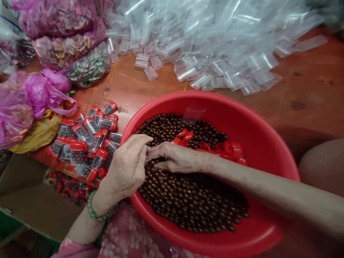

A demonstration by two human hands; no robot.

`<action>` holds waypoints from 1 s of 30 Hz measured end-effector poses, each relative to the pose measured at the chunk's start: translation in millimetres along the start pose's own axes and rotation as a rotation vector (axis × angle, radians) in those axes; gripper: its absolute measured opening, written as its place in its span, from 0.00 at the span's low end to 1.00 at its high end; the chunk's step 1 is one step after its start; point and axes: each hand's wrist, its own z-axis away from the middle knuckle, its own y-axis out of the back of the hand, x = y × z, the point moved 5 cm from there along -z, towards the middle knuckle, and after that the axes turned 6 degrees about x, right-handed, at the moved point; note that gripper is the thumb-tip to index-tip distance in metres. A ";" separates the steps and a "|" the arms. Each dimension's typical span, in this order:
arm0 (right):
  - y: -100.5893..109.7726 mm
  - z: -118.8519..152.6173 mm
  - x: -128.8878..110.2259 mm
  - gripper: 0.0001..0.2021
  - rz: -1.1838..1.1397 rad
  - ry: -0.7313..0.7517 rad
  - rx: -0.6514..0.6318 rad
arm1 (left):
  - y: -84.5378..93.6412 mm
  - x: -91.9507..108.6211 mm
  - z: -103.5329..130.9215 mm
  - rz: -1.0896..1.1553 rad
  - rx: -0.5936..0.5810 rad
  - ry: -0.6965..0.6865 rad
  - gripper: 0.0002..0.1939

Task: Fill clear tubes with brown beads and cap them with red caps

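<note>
My left hand (129, 166) is curled at the left rim of a red plastic basin (263, 150), its palm side and whatever it holds hidden from me. Just against it, my right hand (177, 156) reaches in over the basin with fingers bent and close together; its fingertips meet the left hand, and anything between them does not show. Shiny dark brown balls (188, 202) fill much of the basin under both hands. Red plastic caps (228, 150) lie on the balls beside my right wrist, and one clear plastic container (193, 114) rests near the far wall.
Left of the basin, filled clear containers with red caps (91, 130) lie heaped on the wooden table (129, 77). Below them, a cardboard box (34, 193) holds more. Empty clear containers (209, 39) are piled at the back. Pink bags (61, 18) of small pieces stand at back left.
</note>
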 end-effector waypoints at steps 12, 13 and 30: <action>45.8 31.4 -49.0 0.06 -0.184 0.040 0.410 | -10.5 5.2 6.6 0.283 -0.353 0.205 0.29; 46.8 33.8 -52.2 0.06 -0.152 0.047 0.444 | -14.0 6.6 6.3 0.366 -0.356 0.229 0.25; 44.8 59.1 -67.6 0.06 0.083 0.098 0.589 | -19.1 8.2 9.9 0.534 -0.347 0.380 0.18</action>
